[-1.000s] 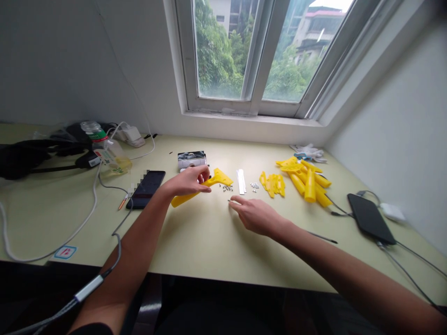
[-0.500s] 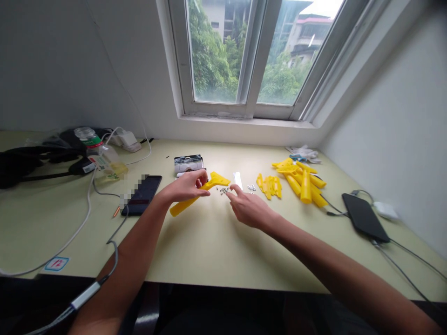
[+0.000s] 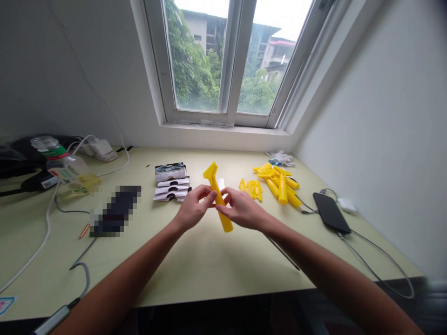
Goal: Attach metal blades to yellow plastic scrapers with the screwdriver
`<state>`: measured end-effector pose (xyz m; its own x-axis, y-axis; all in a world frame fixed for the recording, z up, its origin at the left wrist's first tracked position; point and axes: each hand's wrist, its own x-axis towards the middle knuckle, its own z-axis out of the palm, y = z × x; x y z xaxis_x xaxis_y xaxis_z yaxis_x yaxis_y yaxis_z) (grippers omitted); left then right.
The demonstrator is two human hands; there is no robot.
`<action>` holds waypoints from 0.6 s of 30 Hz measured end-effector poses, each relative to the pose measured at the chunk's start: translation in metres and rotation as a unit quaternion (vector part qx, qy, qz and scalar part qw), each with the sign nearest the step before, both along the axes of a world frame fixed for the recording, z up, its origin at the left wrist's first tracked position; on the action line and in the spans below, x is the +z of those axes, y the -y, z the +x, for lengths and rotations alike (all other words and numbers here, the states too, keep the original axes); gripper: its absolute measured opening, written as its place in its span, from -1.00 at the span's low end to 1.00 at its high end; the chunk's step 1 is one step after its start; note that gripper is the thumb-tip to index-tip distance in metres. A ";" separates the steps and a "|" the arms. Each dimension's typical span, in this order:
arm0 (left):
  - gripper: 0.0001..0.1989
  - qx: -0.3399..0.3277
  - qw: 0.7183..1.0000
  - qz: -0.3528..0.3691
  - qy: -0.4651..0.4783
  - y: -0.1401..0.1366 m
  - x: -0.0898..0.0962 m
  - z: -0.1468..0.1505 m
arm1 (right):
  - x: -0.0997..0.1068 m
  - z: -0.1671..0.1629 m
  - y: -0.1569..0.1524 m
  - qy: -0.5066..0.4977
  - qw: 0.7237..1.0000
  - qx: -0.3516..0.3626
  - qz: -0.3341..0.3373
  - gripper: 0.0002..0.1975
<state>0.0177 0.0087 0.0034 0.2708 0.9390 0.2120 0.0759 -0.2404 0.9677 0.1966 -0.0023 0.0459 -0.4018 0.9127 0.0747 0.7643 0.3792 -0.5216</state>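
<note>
Both hands are raised above the desk around a yellow plastic scraper (image 3: 226, 221), its flared head up and its round handle tilted down to the right. My left hand (image 3: 196, 204) pinches it from the left between thumb and fingers. From the right, my right hand (image 3: 242, 208) closes its thumb and fingers on the handle. Behind the scraper part of a white strip (image 3: 220, 184) shows. The small metal bits on the desk are hidden by my hands.
Small yellow plastic pieces (image 3: 250, 189) and a pile of yellow scrapers (image 3: 282, 187) lie to the right, near a black phone (image 3: 331, 212) with cables. Small boxes (image 3: 171, 172) stack at left. A bottle (image 3: 68, 167) stands far left. A thin dark rod (image 3: 282, 252) runs beside my right forearm.
My right hand has left the small metal bits and now grips the scraper beside my left hand. The scraper has swung more upright, handle now toward the right. The camera view has turned right.
</note>
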 end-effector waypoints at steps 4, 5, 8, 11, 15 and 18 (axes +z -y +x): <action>-0.69 -0.057 0.997 0.006 -0.045 0.004 0.001 0.002 | 0.027 0.056 -0.014 0.073 0.988 -0.120 0.057 -0.71; -0.70 -0.059 0.996 0.007 -0.066 0.004 0.001 0.002 | 0.032 0.077 -0.021 0.102 0.978 -0.163 0.083 -0.70; -0.72 -0.056 0.993 0.015 -0.103 0.003 -0.002 0.000 | 0.036 0.151 -0.046 0.211 0.922 -0.306 0.113 -0.65; -0.73 -0.051 0.992 0.025 -0.116 0.000 -0.002 -0.002 | 0.027 0.216 -0.064 0.278 0.868 -0.411 0.003 -0.66; -0.72 -0.052 0.989 0.021 -0.133 -0.002 -0.002 -0.003 | 0.007 0.252 -0.072 0.278 0.865 -0.415 -0.050 -0.72; -0.71 -0.057 0.989 0.019 -0.139 -0.003 -0.003 -0.004 | -0.006 0.251 -0.074 0.261 0.874 -0.406 -0.062 -0.70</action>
